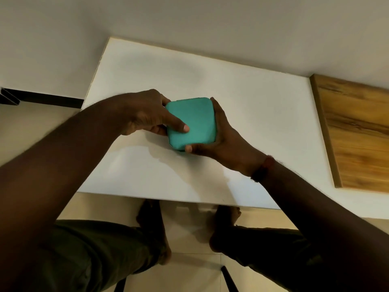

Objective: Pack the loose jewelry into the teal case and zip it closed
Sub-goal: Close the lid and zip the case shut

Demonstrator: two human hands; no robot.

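The left hand (145, 114) grips the left edge of the teal case (196, 121): its thumb lies flat across the lid and its fingers curl round the side and underneath. The right hand (223, 140) clasps the opposite side. Its palm is against the right edge, its fingers wrap the far corner, and its thumb is pressed to the near corner. A dark and reddish band (263, 168) circles the right wrist.

The case is held between the two hands with its lid down (whether the zip is drawn round cannot be made out). It sits over the middle of the white table (263, 106), and I cannot tell whether its underside touches the surface. A wooden board (357, 133) lies just beside the table's right edge. Below the near edge are the person's legs in dark green trousers (94, 249) and bare feet on a pale tiled floor (189, 270).
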